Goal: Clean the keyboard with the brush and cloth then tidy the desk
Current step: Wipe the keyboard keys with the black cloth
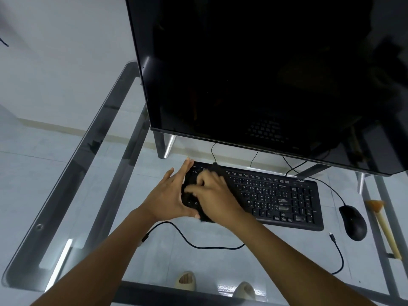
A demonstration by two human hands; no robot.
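A black keyboard (271,195) lies on the glass desk (123,246) below the monitor. My left hand (170,195) lies against the keyboard's left end with straight fingers, the thumb at its near corner. My right hand (212,195) presses a dark cloth (206,219) onto the left keys; its fingers are blurred and curled over the cloth. Only small parts of the cloth show, at the hand's near edge and far side. The brush (384,226), with a pale handle and orange bristles, rests on the desk's right side, away from both hands.
A large black monitor (265,74) stands over the keyboard's far edge. A black mouse (353,221) sits right of the keyboard. A loose black cable (198,244) curls on the glass in front. Feet in pale sandals (187,281) show through the glass.
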